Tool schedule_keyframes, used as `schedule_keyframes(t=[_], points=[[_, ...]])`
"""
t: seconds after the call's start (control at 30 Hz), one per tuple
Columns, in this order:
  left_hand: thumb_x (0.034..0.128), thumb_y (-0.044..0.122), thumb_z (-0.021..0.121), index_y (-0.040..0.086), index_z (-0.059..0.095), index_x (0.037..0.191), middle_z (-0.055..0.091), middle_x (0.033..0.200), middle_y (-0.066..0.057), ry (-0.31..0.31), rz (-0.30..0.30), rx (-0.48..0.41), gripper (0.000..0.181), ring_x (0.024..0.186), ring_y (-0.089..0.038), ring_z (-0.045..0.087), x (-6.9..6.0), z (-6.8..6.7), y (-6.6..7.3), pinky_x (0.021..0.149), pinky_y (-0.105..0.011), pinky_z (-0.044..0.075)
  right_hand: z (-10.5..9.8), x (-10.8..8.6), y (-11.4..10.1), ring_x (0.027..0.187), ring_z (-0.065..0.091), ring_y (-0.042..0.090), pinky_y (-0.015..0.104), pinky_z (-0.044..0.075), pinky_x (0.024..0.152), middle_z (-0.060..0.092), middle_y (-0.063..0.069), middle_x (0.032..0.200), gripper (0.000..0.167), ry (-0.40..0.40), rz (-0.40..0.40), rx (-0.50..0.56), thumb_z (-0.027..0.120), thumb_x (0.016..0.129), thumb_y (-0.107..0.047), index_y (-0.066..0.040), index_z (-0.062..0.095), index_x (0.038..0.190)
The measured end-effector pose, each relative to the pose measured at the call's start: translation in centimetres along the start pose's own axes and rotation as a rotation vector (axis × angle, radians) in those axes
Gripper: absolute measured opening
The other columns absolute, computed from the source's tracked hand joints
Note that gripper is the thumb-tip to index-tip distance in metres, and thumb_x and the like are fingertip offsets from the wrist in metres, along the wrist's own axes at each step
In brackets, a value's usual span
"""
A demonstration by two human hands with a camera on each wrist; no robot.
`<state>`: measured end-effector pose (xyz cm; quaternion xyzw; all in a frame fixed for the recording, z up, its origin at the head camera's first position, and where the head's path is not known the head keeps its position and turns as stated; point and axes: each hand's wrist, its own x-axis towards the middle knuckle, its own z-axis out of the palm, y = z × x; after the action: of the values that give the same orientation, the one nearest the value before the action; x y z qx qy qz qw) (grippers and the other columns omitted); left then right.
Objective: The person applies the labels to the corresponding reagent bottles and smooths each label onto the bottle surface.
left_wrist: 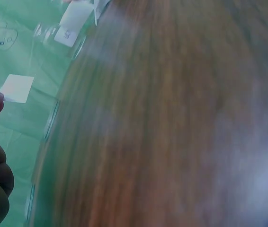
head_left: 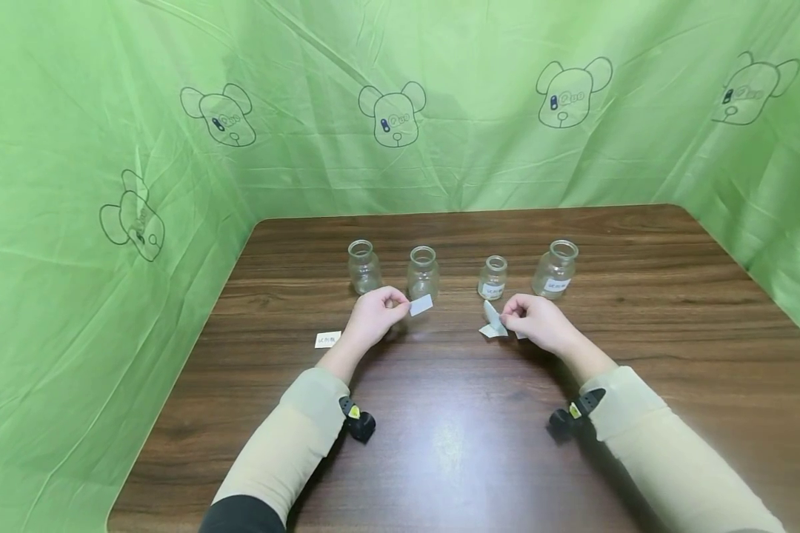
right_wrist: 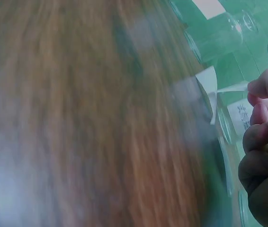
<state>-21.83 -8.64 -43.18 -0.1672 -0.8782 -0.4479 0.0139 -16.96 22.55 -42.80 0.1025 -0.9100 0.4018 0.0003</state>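
Applying paper labels to glass jars appears, from where I stand, to be the operation in hand, judged at about its midpoint. The left hand (head_left: 375,317) pinches one held label (head_left: 421,304) at its edge, plain face showing, in front of the inner left jar (head_left: 423,272); whether label and glass touch cannot be told. The right hand (head_left: 536,320) pinches a bent pale paper (head_left: 495,324), presumably peeled backing, over the bench (head_left: 647,311). The next move would call for setting the paper aside, steadying the inner left jar with the freed right hand, and pressing the label level and crease-free onto its near side. Jars: four, all upright and without lids, in a rough row. The outer left jar (head_left: 364,270) and inner left jar show no label; the small jar (head_left: 492,275) and the outer right jar (head_left: 555,268) each carry one lettered label, low on the near side. Labels: four, being two on jars, one held, and one loose label (head_left: 327,340), lettering up, on the bench beside the left wrist. Pale paper: one bent piece held; one further scrap (head_left: 521,335) shows partly beneath the right hand, its nature unclear.
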Motion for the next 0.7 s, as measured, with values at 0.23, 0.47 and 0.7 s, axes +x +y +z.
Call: schedule_keyframes(t=[0.23,0.47,0.7], points=[[0.0825,0.023,0.066,0.015,0.067,0.084,0.043,0.056,0.003,0.022,-0.017,-0.005,0.008,0.049,-0.012,0.038,-0.2,-0.8,-0.4,0.048,-0.030,0.034,-1.0,-0.7,0.7,0.063,0.048,0.016,0.029,0.038,0.057,0.052,-0.001,0.068,0.012,0.025,-0.005,-0.062,0.067,0.082,-0.015,-0.011,0.056,0.079],[0.0814,0.022,0.066,0.015,0.067,0.082,0.042,0.055,0.003,0.045,-0.012,-0.002,0.007,0.049,-0.012,0.038,-0.2,-1.2,-0.7,0.048,-0.030,0.033,-1.6,-1.0,1.4,0.064,0.047,0.017,0.030,0.038,0.057,0.050,0.002,0.072,0.023,0.063,0.007,-0.072,0.070,0.082,-0.019,-0.009,0.050,0.087],[0.0809,0.021,0.067,0.015,0.067,0.082,0.042,0.056,0.003,0.055,-0.013,-0.009,0.007,0.050,-0.013,0.039,-0.2,-1.3,-0.7,0.049,-0.030,0.033,-1.7,-0.7,0.9,0.065,0.048,0.017,0.027,0.038,0.057,0.053,0.003,0.074,0.022,0.085,0.018,-0.045,0.068,0.085,-0.019,-0.005,0.054,0.096]])
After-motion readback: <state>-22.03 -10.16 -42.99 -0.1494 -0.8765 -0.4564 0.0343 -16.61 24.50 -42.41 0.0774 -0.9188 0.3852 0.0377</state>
